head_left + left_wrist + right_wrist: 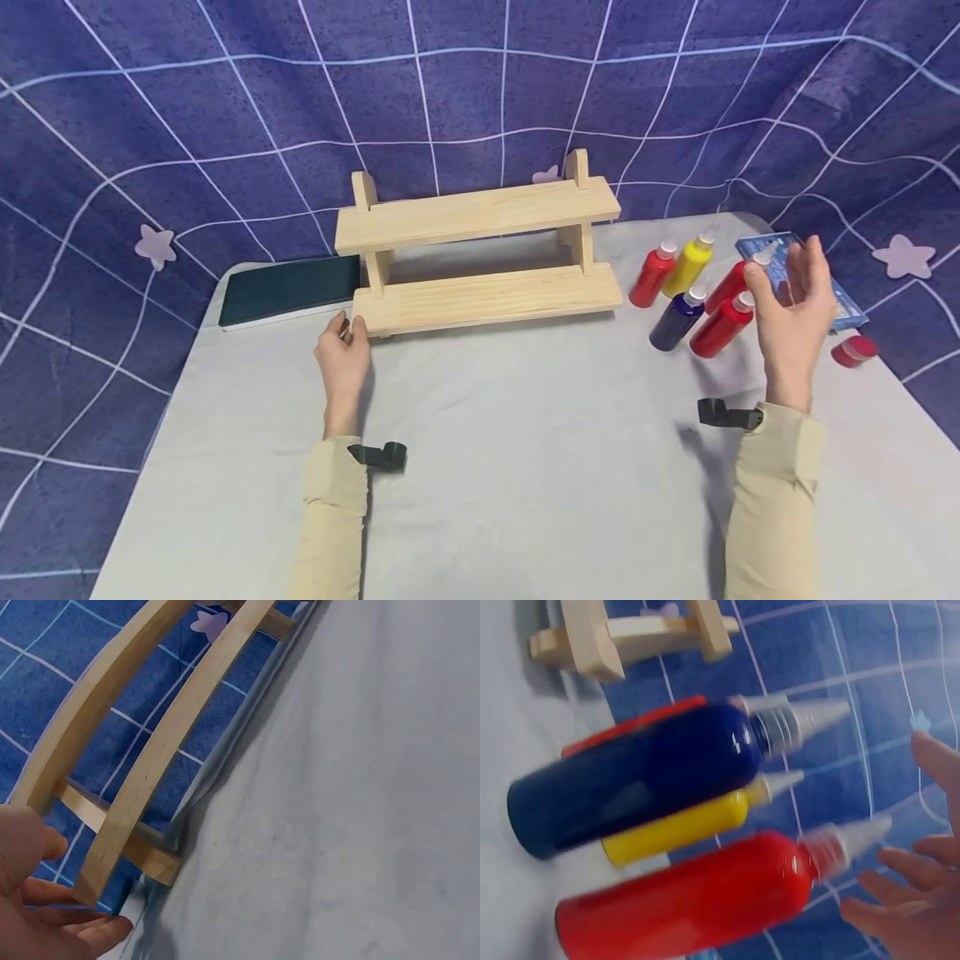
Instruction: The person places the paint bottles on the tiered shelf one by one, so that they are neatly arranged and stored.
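Note:
A two-tier pale wooden shelf rack (487, 300) stands at the back of the table. At the left end of its lower board is my left hand (345, 354), thumb and fingers loosely spread beside the corner. In the left wrist view the left hand's fingers (82, 930) reach past that board end. My right hand (798, 308) is raised at the right with fingers apart and nothing between them. Close to it stand a red squeeze bottle (722, 330), a dark blue bottle (677, 321), a yellow bottle (686, 268) and further red bottles, with pale pointed caps.
A dark green flat book or box (292, 292) lies left of the rack. Behind the right hand lies a blue printed flat item (847, 308), with a small red jar (855, 351) near the table's right edge. A blue gridded curtain (465, 92) hangs behind the table.

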The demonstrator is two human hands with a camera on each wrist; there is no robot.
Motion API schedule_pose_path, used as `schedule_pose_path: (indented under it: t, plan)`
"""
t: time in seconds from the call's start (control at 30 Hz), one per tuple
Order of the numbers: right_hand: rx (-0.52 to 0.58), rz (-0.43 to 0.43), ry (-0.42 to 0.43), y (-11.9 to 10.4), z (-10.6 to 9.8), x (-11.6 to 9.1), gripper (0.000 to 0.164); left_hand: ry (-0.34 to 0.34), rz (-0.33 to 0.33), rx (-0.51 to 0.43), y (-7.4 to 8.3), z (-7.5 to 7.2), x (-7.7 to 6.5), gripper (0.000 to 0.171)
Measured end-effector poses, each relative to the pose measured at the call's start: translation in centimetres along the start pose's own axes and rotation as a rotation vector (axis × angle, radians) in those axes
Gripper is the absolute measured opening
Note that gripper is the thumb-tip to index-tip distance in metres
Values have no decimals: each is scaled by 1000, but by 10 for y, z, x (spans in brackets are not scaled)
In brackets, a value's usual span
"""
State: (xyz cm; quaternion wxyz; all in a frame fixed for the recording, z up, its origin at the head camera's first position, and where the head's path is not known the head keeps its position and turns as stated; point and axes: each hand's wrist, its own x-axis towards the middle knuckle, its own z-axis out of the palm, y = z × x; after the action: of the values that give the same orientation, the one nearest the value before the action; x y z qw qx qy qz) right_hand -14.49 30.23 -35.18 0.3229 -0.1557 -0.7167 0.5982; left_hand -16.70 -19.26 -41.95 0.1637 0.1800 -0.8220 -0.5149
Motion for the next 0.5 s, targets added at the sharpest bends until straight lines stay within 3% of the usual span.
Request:
schedule_pose_path:
  t: [0.17, 0.33, 0.5]
  plan:
    - [144, 92, -32, 10, -13, 6, 67, 14, -21, -29, -3, 4, 0, 42]
    - [261, 88, -123, 20, -26, 8, 57, 51, -47, -73, -5, 8, 1, 38]
    - [186, 49, -308, 30, -38, 9, 56, 85, -64, -90, -6, 12, 2, 36]
